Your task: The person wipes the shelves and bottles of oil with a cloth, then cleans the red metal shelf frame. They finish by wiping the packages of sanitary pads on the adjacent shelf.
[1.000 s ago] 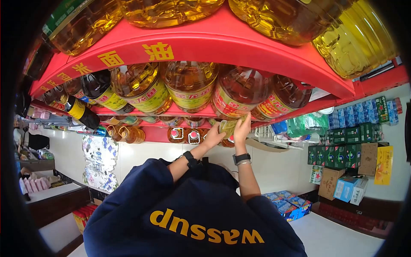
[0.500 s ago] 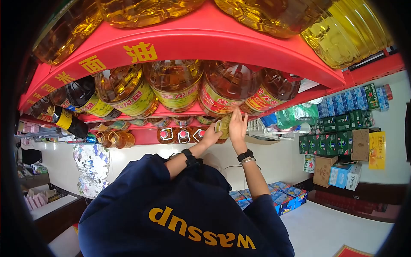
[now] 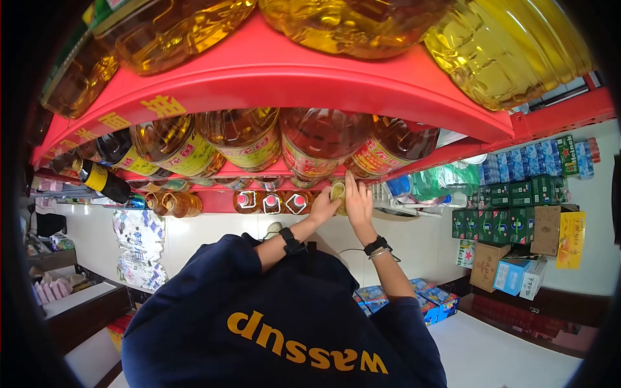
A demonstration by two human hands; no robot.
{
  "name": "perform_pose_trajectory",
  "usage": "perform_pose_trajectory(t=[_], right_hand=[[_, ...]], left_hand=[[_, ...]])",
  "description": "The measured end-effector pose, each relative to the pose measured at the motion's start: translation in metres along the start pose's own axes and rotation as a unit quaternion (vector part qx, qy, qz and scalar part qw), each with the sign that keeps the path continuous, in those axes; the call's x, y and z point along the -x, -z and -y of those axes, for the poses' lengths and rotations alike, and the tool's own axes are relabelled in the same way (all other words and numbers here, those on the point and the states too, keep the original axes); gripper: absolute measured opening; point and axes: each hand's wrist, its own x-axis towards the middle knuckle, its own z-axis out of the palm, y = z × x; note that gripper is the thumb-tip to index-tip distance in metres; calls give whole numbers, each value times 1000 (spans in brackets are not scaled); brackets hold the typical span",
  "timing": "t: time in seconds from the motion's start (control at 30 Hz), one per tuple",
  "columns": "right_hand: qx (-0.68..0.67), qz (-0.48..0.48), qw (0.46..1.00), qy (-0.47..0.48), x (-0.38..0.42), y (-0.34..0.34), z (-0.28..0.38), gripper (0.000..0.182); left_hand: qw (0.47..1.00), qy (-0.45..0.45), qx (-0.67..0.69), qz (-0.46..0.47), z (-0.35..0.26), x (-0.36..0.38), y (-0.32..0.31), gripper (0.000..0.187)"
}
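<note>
My left hand (image 3: 325, 205) is closed round a small yellowish, see-through thing with a round rim (image 3: 337, 190), whose kind I cannot tell. Right beside it, my right hand (image 3: 358, 200) has its fingers stretched out, the tips reaching up to the red shelf edge. Just above the hands stand a large oil bottle with a red label (image 3: 320, 145) and another red-labelled oil bottle (image 3: 394, 145). Below that shelf, left of my left hand, are several oil bottles with red caps (image 3: 272, 202).
The red shelf (image 3: 284, 81) arches over the hands, with big oil bottles (image 3: 349, 29) on top. Yellow-labelled bottles (image 3: 242, 139) line the level below. Green beer cartons (image 3: 508, 223) and a brown box (image 3: 488, 265) are stacked at right. Blue boxes (image 3: 436, 301) lie behind my right arm.
The view has shifted, so the shelf's upper bottles look closer and further left. My left hand still holds the yellowish thing, now seen more end-on; the right hand stays beside it.
</note>
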Motion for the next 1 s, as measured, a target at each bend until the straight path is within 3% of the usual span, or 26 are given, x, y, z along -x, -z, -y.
perform_pose_trajectory(t=[0.13, 0.2, 0.23, 0.3, 0.33, 0.4, 0.43, 0.5, 0.53, 0.67, 0.77, 0.83, 0.87, 0.93, 1.0], right_hand=[[-50, 33, 998, 31, 8, -2, -25, 49], [-194, 45, 980, -17, 20, -10, -40, 49], [-195, 48, 979, -17, 29, -15, -47, 49], [-318, -62, 918, -229, 44, -27, -61, 48], [-317, -62, 918, -229, 41, -24, -64, 48], [-436, -197, 813, -332, 31, -9, -64, 39], [-435, -198, 813, -332, 24, -10, -62, 39], [-528, -278, 704, -386, 12, -15, -51, 31], [-529, -279, 702, -386, 9, -19, -47, 31], [-536, -238, 712, -386, 5, -32, -39, 27], [-498, -239, 755, -354, 11, -32, -37, 30], [-455, -165, 824, -294, 19, -28, -38, 35], [-455, -165, 824, -296, 21, -26, -38, 35], [-397, -141, 868, -262, 21, -25, -40, 41], [-386, -116, 880, -253, 19, -27, -48, 45]], left_hand=[[998, -7, 41, -51, -31, 5, -1, 24], [996, 6, 68, -52, -39, 7, -6, 33], [996, 9, 68, -52, -34, 7, -11, 33], [990, -91, -28, -102, -23, -4, -22, 44], [990, -91, -27, -101, -26, -8, -27, 44], [974, -135, -77, -166, -35, -11, -38, 49], [970, -145, -110, -161, -36, -15, -39, 59], [970, -112, -162, -142, -45, -14, -44, 64], [966, -77, -213, -125, -45, -14, -46, 70], [971, -65, -209, -94, -49, -10, -49, 79], [962, -18, -269, -50, -55, -7, -42, 80], [959, -10, -280, -49, -56, -7, -43, 80], [956, -4, -288, -50, -57, -8, -44, 80], [962, -43, -260, -66, -43, -14, -49, 80], [965, -82, -233, -85, -30, -21, -53, 80]])
